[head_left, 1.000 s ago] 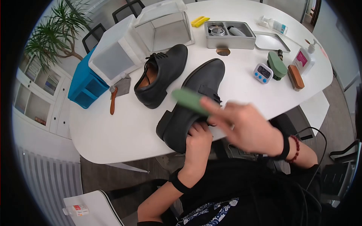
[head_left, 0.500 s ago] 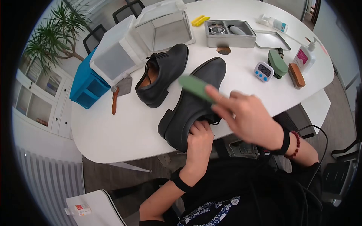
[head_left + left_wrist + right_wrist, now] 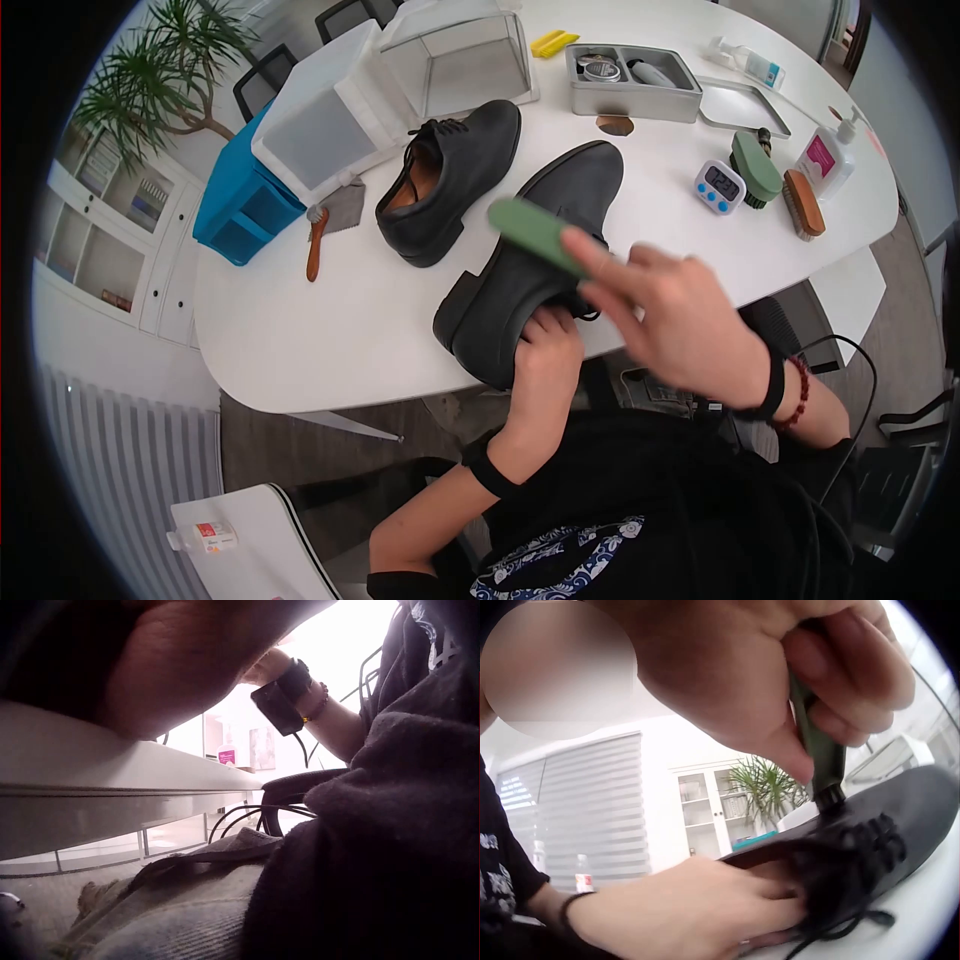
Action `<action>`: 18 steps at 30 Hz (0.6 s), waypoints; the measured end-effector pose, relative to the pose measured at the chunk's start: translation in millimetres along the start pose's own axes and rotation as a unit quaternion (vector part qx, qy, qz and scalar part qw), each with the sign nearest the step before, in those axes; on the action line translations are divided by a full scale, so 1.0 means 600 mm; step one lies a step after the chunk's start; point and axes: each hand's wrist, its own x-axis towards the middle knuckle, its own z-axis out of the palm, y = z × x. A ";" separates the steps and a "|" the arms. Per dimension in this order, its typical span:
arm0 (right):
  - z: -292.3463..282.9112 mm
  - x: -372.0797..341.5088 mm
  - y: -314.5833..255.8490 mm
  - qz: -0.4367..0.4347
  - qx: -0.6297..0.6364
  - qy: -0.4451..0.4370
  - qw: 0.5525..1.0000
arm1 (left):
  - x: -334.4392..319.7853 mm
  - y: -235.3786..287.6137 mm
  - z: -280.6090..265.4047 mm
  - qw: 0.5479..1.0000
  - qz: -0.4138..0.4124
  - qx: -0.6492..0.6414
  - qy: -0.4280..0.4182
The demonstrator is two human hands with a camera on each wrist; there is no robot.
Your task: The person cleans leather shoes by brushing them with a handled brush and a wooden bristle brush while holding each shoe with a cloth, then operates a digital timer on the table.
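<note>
Here's the near edge of the desk (image 3: 300,345), and the held shoe (image 3: 480,325) sits right against it, toe pointing away. White surface runs left from its heel to the rounded corner, another patch right of the toe. The right hand (image 3: 690,320) pinches a green brush (image 3: 535,235) across the shoe's upper; the left hand (image 3: 545,375) has its fingers inside the opening, grip hidden, can't tell. Blocking the left, the other shoe (image 3: 475,150), then a white box (image 3: 315,115). Ahead, a metal tin (image 3: 630,100); rightward, a timer (image 3: 719,187) and wooden brush (image 3: 802,205). Versus a second ago, the green brush has edged toward the toe; left hand's still inside.
</note>
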 end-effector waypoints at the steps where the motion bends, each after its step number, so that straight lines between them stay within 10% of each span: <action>1: 0.006 -0.012 -0.015 -0.015 0.034 -0.028 0.999 | -0.003 0.003 -0.002 0.999 0.002 -0.029 -0.044; 18: -0.012 -0.038 -0.054 -0.115 0.047 -0.116 0.985 | -0.002 0.002 -0.007 1.000 -0.004 -0.023 -0.016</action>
